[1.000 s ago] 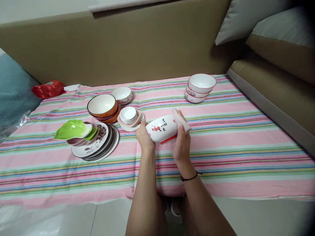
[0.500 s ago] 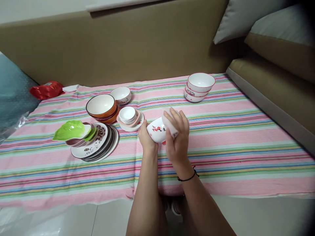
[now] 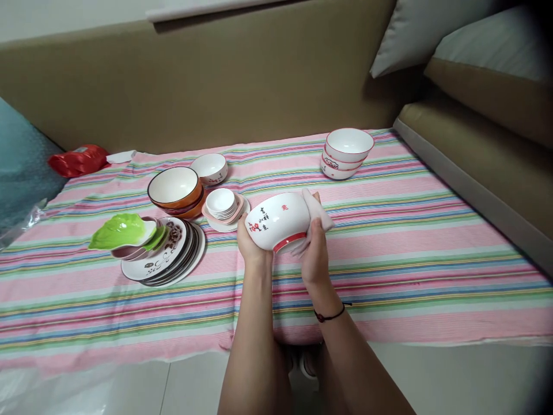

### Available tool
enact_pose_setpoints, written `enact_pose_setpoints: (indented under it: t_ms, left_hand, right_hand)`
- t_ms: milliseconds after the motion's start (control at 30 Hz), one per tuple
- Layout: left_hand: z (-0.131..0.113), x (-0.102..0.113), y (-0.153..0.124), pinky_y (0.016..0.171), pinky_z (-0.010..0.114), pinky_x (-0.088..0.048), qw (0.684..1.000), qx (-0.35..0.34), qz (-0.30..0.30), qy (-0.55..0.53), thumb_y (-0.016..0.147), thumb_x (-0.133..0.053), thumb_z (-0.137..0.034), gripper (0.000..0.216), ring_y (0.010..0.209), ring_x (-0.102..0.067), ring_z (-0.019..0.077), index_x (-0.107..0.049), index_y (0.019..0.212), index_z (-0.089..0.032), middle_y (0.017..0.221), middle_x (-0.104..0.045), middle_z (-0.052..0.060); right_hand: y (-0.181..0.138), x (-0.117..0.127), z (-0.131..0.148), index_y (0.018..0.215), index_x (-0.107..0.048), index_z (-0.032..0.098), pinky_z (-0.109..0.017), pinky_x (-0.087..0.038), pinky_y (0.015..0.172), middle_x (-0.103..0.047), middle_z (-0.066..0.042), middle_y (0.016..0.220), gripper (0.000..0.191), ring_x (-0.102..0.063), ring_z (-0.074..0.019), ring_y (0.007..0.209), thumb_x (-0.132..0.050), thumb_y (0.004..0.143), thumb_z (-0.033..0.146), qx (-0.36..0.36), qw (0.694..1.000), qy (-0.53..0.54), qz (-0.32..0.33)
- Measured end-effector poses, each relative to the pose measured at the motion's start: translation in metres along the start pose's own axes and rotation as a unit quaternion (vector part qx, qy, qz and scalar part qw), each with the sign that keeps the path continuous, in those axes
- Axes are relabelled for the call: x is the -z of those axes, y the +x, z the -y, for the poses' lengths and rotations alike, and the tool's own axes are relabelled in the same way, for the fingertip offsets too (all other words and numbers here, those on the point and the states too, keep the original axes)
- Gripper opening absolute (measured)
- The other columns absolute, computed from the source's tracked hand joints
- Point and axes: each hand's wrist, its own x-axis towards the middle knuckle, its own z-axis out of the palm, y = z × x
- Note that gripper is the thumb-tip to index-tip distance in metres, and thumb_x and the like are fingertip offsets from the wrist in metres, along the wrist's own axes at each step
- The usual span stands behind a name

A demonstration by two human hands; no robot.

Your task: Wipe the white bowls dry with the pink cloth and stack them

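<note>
My left hand (image 3: 253,251) grips a white bowl (image 3: 279,222) with red flowers, dark writing and a red foot ring, held tilted above the striped cloth (image 3: 389,242). My right hand (image 3: 314,253) is closed on a pale pink rag (image 3: 317,212) pressed against the bowl's right side. Both hands hover over the middle of the cloth, just right of a stack of small white saucers (image 3: 222,203).
Stacked white bowls (image 3: 348,153) stand at the far right. On the left are orange bowls (image 3: 175,190), a small white bowl (image 3: 209,168), patterned plates (image 3: 168,253) and green leaf dishes (image 3: 121,230). A red bag (image 3: 78,159) lies far left. Sofa cushions (image 3: 475,132) flank the right.
The bowl has turned in my left hand, showing more writing and its red foot ring. My right hand with the rag slid from the bowl's front back to its right side.
</note>
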Motion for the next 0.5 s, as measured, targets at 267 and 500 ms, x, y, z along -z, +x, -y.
enact_pose_setpoints:
  t_ms: [267,500]
  left_hand:
    - [-0.004,-0.001,-0.001,0.069,0.025,-0.051,0.999,0.025,-0.025,0.008,0.077,-0.058,-0.028,0.016,0.065,-0.065,0.0139,-0.065,0.081,-0.014,0.07,-0.067,0.001]
    - [-0.005,0.0,0.003,0.071,0.029,-0.053,1.0,0.012,0.0,0.017,0.075,-0.06,-0.032,0.017,0.073,-0.067,0.0193,-0.066,0.077,-0.015,0.07,-0.067,0.002]
  right_hand:
    - [-0.004,0.007,0.013,0.153,-0.023,0.035,-0.06,-0.007,0.121,-0.016,0.003,0.164,0.054,-0.001,-0.0288,0.152,-0.029,0.1,0.04,0.232,0.915,-0.313,0.1]
    - [0.002,0.007,0.004,0.152,-0.028,0.03,-0.052,-0.021,0.121,-0.028,0.0,0.16,0.053,-0.018,-0.0245,0.15,-0.024,0.101,0.043,0.144,0.974,-0.16,0.065]
